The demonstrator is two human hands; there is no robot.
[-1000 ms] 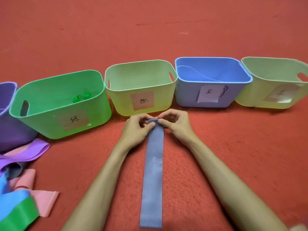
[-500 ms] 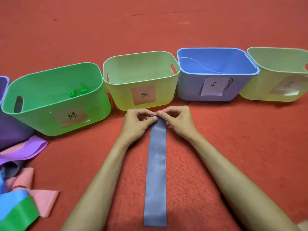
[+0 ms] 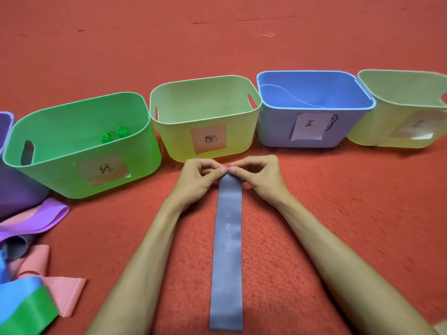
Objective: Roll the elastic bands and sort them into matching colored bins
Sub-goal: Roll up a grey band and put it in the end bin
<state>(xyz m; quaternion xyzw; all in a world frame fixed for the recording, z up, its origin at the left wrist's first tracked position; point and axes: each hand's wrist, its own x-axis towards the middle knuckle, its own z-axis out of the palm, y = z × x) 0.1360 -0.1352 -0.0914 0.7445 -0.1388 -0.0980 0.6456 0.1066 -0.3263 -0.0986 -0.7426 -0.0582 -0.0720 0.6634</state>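
Pinching the far end of a long, flat grey-blue elastic band [image 3: 227, 250], a person's left hand [image 3: 197, 181] and right hand [image 3: 260, 178] meet thumb to thumb on a red carpeted floor [image 3: 338, 213], both closed on the band's edge to start the first turn of a roll. The strip lies straight between the forearms, running from the fingertips toward the near edge of the head view, smooth and faintly glossy, with pale printed marks at mid-length (too small to read). Just beyond the hands stands a row of labelled plastic bins: a green bin [image 3: 79, 180] at left holding two small green rolls [image 3: 113, 135], a yellow-green bin [image 3: 205, 151], a blue bin [image 3: 312, 139] and another pale bin [image 3: 396, 139] at far right. Loose bands in purple, pink, blue and green [image 3: 36, 286] lie heaped at near left. The likely risk: a slack or crooked first fold, which would let the springy strip skew or unwind.
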